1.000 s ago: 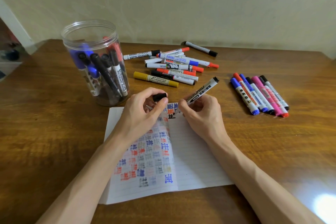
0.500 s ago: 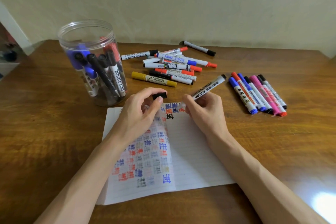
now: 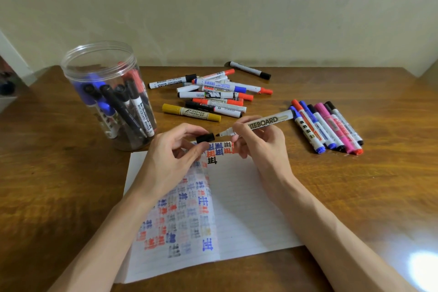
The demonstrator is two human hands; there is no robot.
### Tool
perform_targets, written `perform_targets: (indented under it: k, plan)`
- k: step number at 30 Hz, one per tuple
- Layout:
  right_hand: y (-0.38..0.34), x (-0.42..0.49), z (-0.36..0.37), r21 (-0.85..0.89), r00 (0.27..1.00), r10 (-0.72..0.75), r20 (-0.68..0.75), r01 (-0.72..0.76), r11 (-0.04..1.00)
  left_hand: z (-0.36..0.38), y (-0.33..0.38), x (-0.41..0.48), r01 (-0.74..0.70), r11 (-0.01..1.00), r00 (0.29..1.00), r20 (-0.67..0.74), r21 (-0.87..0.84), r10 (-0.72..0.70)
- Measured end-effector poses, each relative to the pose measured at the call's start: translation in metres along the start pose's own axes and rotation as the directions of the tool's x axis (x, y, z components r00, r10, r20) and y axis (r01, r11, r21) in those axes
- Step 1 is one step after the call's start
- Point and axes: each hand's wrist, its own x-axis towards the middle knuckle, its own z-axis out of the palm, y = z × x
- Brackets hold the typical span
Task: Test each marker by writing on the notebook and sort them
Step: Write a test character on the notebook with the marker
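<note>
Cap (image 3: 205,137), pinched in the left grip (image 3: 170,156), faces the bare tip of the marker (image 3: 267,121) clasped in the right grip (image 3: 260,147) at 3 o'clock, likely aligned for recapping.

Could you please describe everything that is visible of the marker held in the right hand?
The marker has a pale, plastic-looking barrel printed in black with ITEBOARD; the right hand, gripping the barrel near the front, hides the first letters. It is uncapped: its dark tip points left at the black cap pinched by the left hand. It is held almost level above the top edge of the notebook, rear end slightly raised towards the row of markers on the right.
</note>
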Motion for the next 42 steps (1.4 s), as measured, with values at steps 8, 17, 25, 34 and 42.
perform_targets:
  k: [8,17,25,34,42]
  plan:
    - [0.001,-0.004,0.001,-0.059,0.992,-0.015,0.127,0.023,0.998,-0.005,0.003,0.0,-0.023,1.0,0.999,-0.026,0.006,0.023]
    - [0.002,-0.005,-0.002,-0.017,0.987,0.01,0.16,-0.008,1.0,-0.005,0.004,0.0,-0.015,1.0,1.0,-0.026,-0.025,0.015]
    - [-0.002,-0.005,-0.004,0.048,0.967,0.065,0.246,-0.079,0.996,-0.006,0.005,0.0,-0.011,0.999,0.999,-0.031,-0.051,0.009]
    - [-0.021,0.007,-0.032,-0.022,0.93,0.175,0.322,-0.177,0.984,-0.007,0.003,0.0,-0.004,0.999,1.0,-0.02,-0.038,0.003]
    - [-0.019,0.01,-0.043,-0.384,0.941,0.006,0.338,0.132,0.914,-0.006,0.0,-0.004,-0.009,0.998,1.0,-0.023,0.063,0.011]
